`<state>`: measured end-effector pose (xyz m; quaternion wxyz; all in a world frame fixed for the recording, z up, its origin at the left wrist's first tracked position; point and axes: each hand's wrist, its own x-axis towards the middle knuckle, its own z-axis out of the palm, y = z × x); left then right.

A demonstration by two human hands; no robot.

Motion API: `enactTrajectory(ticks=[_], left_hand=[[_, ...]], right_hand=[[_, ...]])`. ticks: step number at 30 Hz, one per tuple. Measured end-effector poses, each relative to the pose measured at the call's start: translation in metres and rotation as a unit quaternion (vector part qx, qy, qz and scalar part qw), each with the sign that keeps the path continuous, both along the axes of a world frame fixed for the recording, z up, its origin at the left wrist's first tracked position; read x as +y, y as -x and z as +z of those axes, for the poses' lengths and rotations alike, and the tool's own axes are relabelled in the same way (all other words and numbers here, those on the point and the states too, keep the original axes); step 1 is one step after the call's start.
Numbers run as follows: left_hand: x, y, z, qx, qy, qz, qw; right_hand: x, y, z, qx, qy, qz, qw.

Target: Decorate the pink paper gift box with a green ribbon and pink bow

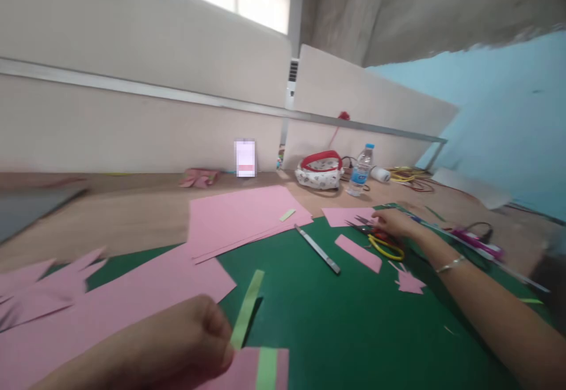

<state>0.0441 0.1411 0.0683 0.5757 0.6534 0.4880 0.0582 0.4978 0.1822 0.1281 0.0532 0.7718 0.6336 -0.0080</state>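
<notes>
My left hand is closed, with a light green paper strip pinched in its fingers. The strip points up and away over the green cutting mat. Just below that hand lies a pink paper piece with a green band across it. Far to the right, my right hand has its fingers curled down over scissors whose blades point left. A yellow scissor handle shows below the hand. Its palm side is hidden. A pink sheet lies by the fingertips.
Large pink sheets cover the middle and left. A craft knife, a pink strip and pink scraps lie on the mat. A pouch, water bottle and power strip stand behind or right.
</notes>
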Motion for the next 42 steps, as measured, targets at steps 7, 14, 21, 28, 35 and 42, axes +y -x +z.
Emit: enactTrajectory(ticks=[7, 14, 21, 28, 35, 42], left_hand=[[-0.004, -0.006, 0.036, 0.001, 0.053, -0.028, 0.998], [-0.008, -0.006, 0.029, -0.003, 0.075, -0.019, 0.997], [-0.011, -0.001, 0.035, -0.030, 0.064, -0.018, 0.997], [-0.017, -0.004, 0.034, -0.046, 0.040, 0.014, 0.998], [-0.018, -0.007, 0.038, -0.048, 0.042, -0.005, 0.998], [-0.024, -0.009, 0.038, -0.042, 0.039, -0.010, 0.998]], right_hand=[[0.012, 0.002, -0.010, -0.066, 0.024, -0.029, 0.997], [-0.018, 0.065, 0.020, -0.047, -0.054, 0.011, 0.997], [-0.091, 0.202, 0.025, 0.348, 0.170, 0.217, 0.896], [-0.100, 0.229, 0.009, 0.396, 0.218, 0.190, 0.872], [-0.099, 0.223, 0.001, 0.491, 0.208, 0.142, 0.834], [-0.101, 0.219, 0.001, 0.564, 0.216, 0.091, 0.792]])
